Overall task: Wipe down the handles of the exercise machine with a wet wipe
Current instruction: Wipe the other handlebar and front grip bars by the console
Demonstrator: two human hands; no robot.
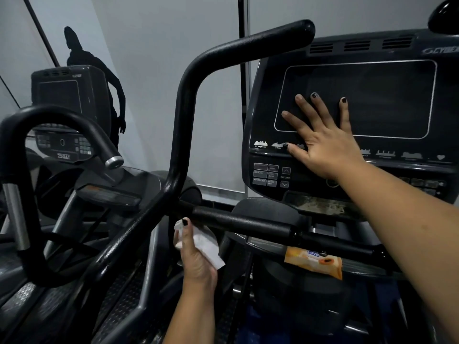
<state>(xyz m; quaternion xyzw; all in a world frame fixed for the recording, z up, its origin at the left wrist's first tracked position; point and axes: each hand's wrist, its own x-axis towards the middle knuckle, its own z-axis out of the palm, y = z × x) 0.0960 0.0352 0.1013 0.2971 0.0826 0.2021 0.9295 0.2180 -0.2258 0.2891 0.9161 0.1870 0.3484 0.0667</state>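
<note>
With the left hand (pixel 196 256) at lower centre gripping the wet wipe (pixel 208 244) just under the horizontal handle (pixel 248 225), best wrap the wipe round the bar and slide along it (right hand (pixel 323 145), fingers spread flat, braces on the console (pixel 385 95) at right).

Dim, cool light over pale grey wall panels (pixel 154 70). Standing against them, a neighbouring console (pixel 62 100) marked 250AT. Just behind that console, a black human silhouette (pixel 82 54) on the wall. Above and left of the console, a dark slanting line (pixel 39 28). Well to its right, a dark vertical seam (pixel 242 95) between panels
</note>
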